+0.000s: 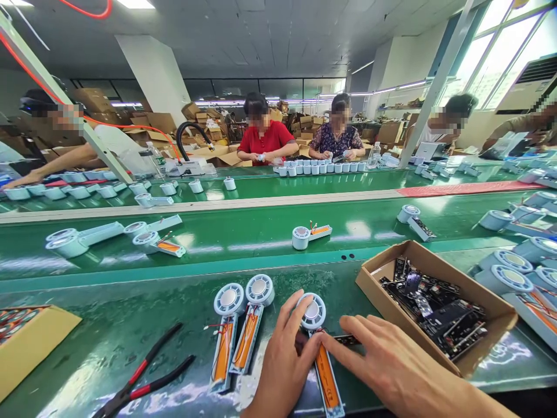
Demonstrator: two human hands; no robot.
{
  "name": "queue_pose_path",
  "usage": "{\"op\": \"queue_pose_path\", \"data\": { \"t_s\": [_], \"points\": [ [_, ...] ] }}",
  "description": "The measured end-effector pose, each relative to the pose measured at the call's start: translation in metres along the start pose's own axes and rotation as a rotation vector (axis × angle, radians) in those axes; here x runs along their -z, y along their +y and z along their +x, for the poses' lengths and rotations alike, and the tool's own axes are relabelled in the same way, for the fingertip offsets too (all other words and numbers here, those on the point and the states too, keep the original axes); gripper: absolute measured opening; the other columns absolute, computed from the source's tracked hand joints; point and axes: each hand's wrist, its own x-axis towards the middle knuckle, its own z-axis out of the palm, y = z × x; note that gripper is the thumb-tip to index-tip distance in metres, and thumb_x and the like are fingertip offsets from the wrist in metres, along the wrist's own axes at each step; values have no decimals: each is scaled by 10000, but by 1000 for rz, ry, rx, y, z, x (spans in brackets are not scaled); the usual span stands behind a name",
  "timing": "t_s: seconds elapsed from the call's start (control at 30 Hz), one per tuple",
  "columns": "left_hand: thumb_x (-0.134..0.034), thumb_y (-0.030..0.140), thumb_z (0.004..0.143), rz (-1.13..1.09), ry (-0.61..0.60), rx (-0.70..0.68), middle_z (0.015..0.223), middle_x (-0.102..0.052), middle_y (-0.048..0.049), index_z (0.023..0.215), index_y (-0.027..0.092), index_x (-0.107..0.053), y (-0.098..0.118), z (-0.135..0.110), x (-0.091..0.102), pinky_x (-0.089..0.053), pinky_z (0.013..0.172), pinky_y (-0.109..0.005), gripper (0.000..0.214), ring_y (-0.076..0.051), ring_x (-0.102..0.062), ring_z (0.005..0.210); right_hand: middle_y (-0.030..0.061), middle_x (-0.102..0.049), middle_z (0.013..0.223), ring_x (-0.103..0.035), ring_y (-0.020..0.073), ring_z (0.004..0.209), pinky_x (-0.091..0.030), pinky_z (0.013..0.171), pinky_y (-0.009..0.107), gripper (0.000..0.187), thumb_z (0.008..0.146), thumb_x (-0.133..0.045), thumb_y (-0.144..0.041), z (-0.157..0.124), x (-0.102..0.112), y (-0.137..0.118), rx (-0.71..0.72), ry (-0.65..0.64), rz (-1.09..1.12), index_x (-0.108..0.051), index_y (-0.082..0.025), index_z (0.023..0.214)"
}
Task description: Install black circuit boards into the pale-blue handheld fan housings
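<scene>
nearest the camera, the person's right hand (383,351) reaches in from the right with its fingers partly spread, the index fingertip touching the neck of a light-blue unit (328,377); whether it grips the dark strip (350,340) just under its fingers, i cannot tell. the left hand (282,354) is curved around the unit's near-left side, fingers over the round head and thumb at the neck beside the right index finger; what it may be pinching is hidden. the unit lies on the green worktop (130,305) between the hands, round head far, its narrow tray with an orange insert pointing near. to the left lie two similar units (230,299), then pliers (138,371) with black and red handles spread, and a tan box (39,342). to the right, a cardboard box (369,287) holds black circuit boards (435,305). beyond, more units sit on a green belt (243,232), and on its far side a person in red (265,142) and a person in a patterned top (337,139) handle small parts.
</scene>
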Motion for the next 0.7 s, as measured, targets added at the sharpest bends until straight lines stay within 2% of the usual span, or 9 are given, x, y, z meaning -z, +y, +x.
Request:
{"op": "queue_pose_path", "data": {
  "t_s": [0.1,0.2,0.27,0.33,0.43,0.5,0.53,0.63,0.7],
  "points": [
    [-550,344,961,-51,-11,38,1597,-373,-91,1434,301,-505,1,-1,1,-576,794,-352,477,-140,-661,750,82,-677,1043,-689,197,813,-550,705,269,563,894,-492,-86,-2,-15,-2,-88,22,71,-499,-242,1434],
    [-553,360,965,-68,-13,55,1600,-365,-81,1443,313,-496,-1,-2,2,-556,840,-373,484,-147,-647,774,69,-707,972,-712,192,799,-554,696,262,442,974,-416,-185,-2,-28,-6,-352,15,339,-536,-227,1397],
    [-557,344,962,-76,-27,56,1607,-358,-69,1443,328,-492,-3,-1,3,-545,856,-376,486,-169,-657,854,43,-718,837,-717,177,734,-539,639,238,369,1005,-375,-255,1,-30,-10,-531,-101,601,-620,-205,1276],
    [-554,310,957,-87,-46,53,1611,-354,-56,1442,337,-487,-5,0,4,-542,841,-361,491,-202,-655,984,17,-698,739,-663,126,564,-469,491,188,369,1019,-345,-313,6,-27,-12,-678,-265,895,-651,-181,1177],
    [-533,259,945,-112,-73,42,1588,-372,-60,1434,331,-489,-5,2,5,-547,820,-346,497,-201,-653,1002,25,-705,846,-525,63,398,-321,341,154,385,986,-402,-368,12,-21,-10,-874,-392,1159,-556,-184,1286],
    [-519,239,936,-133,-78,34,1560,-383,-72,1431,322,-488,-4,3,5,-554,806,-345,503,-178,-664,921,30,-698,972,-529,58,396,-321,333,160,448,912,-533,-314,13,-20,-6,-870,-415,1049,-482,-227,1349],
    [-516,230,931,-140,-73,28,1543,-393,-76,1429,317,-491,-3,3,5,-558,806,-344,506,-176,-666,915,32,-692,1026,-578,72,448,-365,369,168,481,863,-587,-238,13,-20,-5,-791,-408,889,-487,-242,1333],
    [-525,205,905,-139,-34,12,1503,-434,-86,1421,298,-507,0,2,4,-571,799,-330,525,-218,-663,1049,66,-694,1032,-692,180,708,-494,564,240,468,745,-626,-38,14,-24,-5,-364,-364,219,-594,-203,1182],
    [-530,186,886,-130,-3,19,1492,-464,-90,1434,293,-503,1,1,2,-586,790,-324,559,-234,-665,1086,119,-693,980,-688,275,827,-533,659,343,388,733,-630,-22,17,-27,-9,-124,-315,-164,-650,-152,1099]
  ]
}}
